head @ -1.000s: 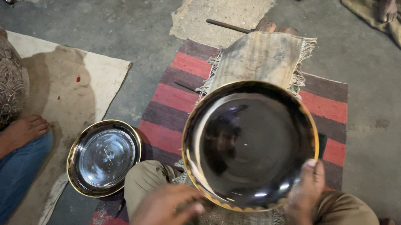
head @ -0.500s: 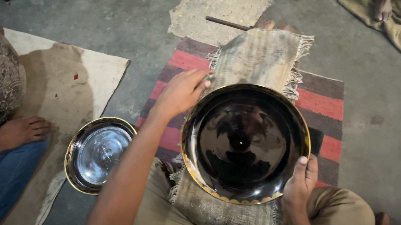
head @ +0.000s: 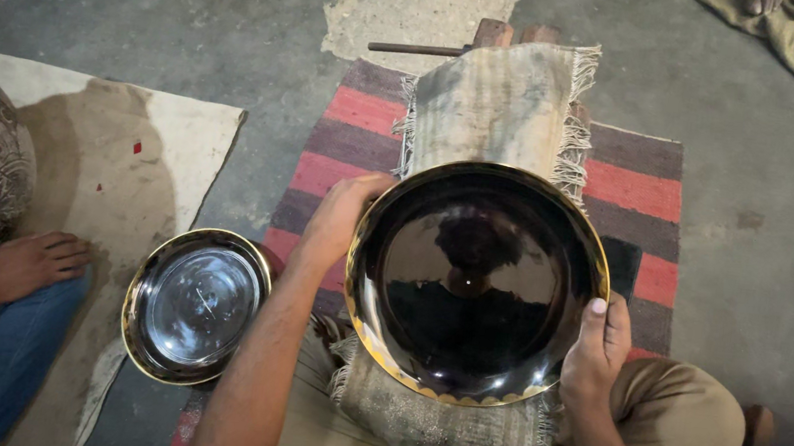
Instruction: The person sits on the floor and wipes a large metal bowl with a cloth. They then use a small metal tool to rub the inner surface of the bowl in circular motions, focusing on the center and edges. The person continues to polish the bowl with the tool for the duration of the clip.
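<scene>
left hand [head: 343,215] has slid down to grip the big dark gold-rimmed metal plate [head: 475,282] at centre frame; right hand [head: 598,341] still clamps its edge.

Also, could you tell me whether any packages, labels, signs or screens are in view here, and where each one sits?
None in view: no package, label, sign or screen shows.
Nearest to a marking: small red speck, on the pale floor cloth at left; too small to tell what it is.
</scene>
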